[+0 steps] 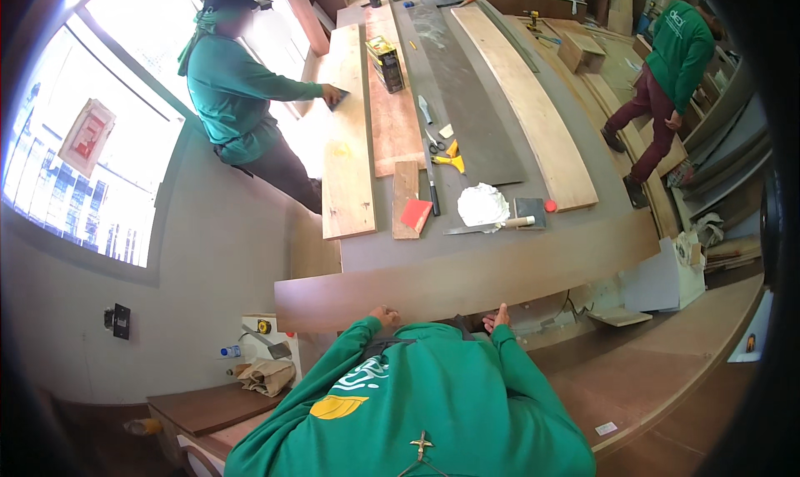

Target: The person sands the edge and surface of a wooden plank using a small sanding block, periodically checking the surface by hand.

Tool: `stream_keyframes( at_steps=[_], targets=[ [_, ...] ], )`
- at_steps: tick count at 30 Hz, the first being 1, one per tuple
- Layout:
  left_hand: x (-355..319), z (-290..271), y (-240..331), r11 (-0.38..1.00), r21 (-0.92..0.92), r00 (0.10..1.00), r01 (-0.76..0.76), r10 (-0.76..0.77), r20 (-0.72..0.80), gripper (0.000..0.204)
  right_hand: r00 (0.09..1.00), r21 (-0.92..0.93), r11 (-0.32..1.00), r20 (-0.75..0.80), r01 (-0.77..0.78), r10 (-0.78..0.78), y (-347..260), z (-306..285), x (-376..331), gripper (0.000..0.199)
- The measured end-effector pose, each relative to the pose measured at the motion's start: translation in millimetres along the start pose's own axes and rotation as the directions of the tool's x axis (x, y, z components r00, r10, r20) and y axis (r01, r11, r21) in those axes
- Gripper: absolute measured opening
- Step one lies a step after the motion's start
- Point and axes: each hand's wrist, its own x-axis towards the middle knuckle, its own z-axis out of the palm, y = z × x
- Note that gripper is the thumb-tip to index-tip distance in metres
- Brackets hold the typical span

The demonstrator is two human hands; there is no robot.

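Note:
A long brown wooden board lies across the near edge of the grey worktable, just in front of my chest. My left hand grips its near lower edge, fingers curled under it. My right hand holds the same edge a little to the right. Both sleeves are green. On the table beyond the board lie a white lump of putty, a putty knife with a wooden handle and a red sanding block.
A person in green sands a light plank at the table's left. Another person in green stands at the far right. Long planks, a dark sheet, a yellow scraper and a dark can crowd the table. A cabinet stands at lower left.

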Motion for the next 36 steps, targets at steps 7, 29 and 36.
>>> stream_keyframes(
  at_steps=[7,29,36],
  targets=[
    [20.2,-46.5,-79.4,0.973,0.07,0.975,-0.221,0.222,-0.017,0.038,0.995,0.05,0.998,0.086,0.043,-0.047,5.3,54.3,-10.6,0.057],
    [56.9,11.8,66.8,0.978,0.108,0.984,-0.177,0.179,-0.01,0.036,0.446,-0.862,0.204,0.028,0.463,-0.895,-226.1,9.1,31.3,0.043],
    [8.1,49.9,61.2,0.996,-0.087,0.99,0.032,-0.044,-0.131,0.038,0.496,-0.857,0.08,0.216,0.508,-0.841,-325.5,37.7,114.0,0.031]
  ],
)
